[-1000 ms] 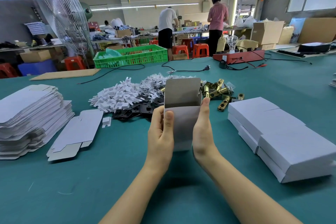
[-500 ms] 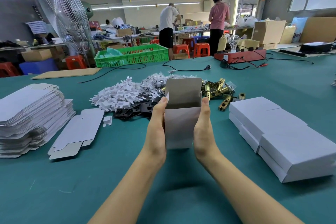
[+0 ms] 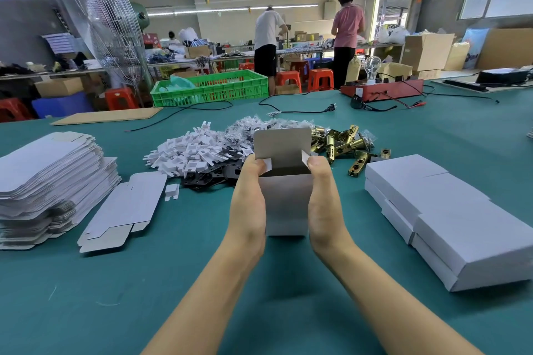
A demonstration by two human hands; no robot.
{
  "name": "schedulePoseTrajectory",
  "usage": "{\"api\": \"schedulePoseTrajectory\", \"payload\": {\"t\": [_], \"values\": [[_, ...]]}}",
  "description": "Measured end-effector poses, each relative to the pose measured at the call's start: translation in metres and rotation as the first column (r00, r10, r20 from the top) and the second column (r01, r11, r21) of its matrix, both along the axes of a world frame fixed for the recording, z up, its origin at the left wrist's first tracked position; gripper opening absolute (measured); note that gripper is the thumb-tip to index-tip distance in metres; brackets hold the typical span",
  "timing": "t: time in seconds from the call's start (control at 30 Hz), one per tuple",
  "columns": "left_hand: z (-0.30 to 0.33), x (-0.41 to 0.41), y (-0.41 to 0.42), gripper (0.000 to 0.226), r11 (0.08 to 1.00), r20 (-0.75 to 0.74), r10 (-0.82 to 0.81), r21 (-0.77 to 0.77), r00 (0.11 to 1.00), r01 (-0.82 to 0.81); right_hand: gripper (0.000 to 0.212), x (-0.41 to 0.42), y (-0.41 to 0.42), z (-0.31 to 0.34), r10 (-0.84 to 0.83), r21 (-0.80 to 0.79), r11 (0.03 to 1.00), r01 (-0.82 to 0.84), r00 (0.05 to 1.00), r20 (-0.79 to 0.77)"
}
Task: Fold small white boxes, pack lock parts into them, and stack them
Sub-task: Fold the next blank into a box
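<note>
Just above the green table (image 3: 86, 297), the left hand (image 3: 249, 204) and right hand (image 3: 326, 204) clasp an upright white box (image 3: 285, 204), thumbs apparently pressing its side flaps inward. Tuck both flat before lowering the lid; brass latches (image 3: 343, 143) wait beyond it.

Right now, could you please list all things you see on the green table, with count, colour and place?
box: one, white, centre, lid open, held
flat blanks: big pile, white, far left
loose blank: one, white, beside that pile
plastic clips: heap, white, centre back
plates: several, black, under the clips
latches: several, brass, right of the clips
closed boxes: stack, white, right
crate: one, green, far edge
left hand: grips box's left side
right hand: grips box's right side
</note>
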State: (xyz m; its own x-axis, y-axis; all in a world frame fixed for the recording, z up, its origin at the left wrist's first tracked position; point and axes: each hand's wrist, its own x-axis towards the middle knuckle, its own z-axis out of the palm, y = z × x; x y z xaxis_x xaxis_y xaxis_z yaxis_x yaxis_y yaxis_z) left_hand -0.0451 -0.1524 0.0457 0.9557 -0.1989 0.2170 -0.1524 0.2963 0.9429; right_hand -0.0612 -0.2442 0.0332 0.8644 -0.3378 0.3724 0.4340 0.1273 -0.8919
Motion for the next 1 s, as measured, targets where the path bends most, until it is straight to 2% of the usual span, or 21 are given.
{"api": "schedulePoseTrajectory", "payload": {"t": [0.17, 0.23, 0.47, 0.67, 0.77, 0.87, 0.93, 1.0], "values": [[0.004, -0.001, -0.002, 0.028, 0.997, 0.079, 0.078, -0.028, 0.994, -0.076, 0.026, 0.0, -0.001, 0.002, -0.057, -0.051, 0.997, 0.062, 0.994, 0.093], [0.006, -0.002, -0.002, 0.027, 0.993, 0.096, 0.107, -0.056, 0.99, -0.102, 0.019, -0.001, -0.001, 0.004, -0.078, -0.08, 0.993, 0.09, 0.986, 0.15], [0.01, -0.005, -0.003, 0.03, 0.987, 0.095, 0.137, -0.099, 0.986, -0.128, 0.037, -0.001, -0.001, 0.008, -0.086, -0.079, 0.991, 0.111, 0.958, 0.273], [0.01, -0.001, -0.001, 0.045, 0.985, 0.094, 0.123, -0.133, 0.988, -0.11, 0.03, -0.002, 0.002, 0.01, -0.156, -0.08, 0.979, 0.185, 0.947, 0.279], [0.009, -0.004, 0.0, 0.038, 0.988, 0.118, 0.102, -0.126, 0.988, -0.087, 0.03, -0.003, 0.003, 0.008, -0.209, -0.055, 0.971, 0.232, 0.939, 0.271], [0.01, -0.009, 0.004, 0.019, 0.985, 0.094, -0.012, -0.171, 0.996, 0.028, 0.03, -0.004, 0.003, 0.007, -0.246, -0.045, 0.963, 0.266, 0.933, 0.262], [0.01, -0.01, 0.004, 0.022, 0.98, 0.09, -0.038, -0.189, 0.995, 0.055, 0.029, -0.004, 0.002, 0.007, -0.251, -0.038, 0.962, 0.27, 0.933, 0.259], [0.01, -0.011, 0.003, 0.02, 0.99, 0.147, 0.0, -0.142, 0.989, 0.021, 0.027, -0.004, 0.002, 0.007, -0.237, -0.015, 0.968, 0.249, 0.938, 0.254]]}}
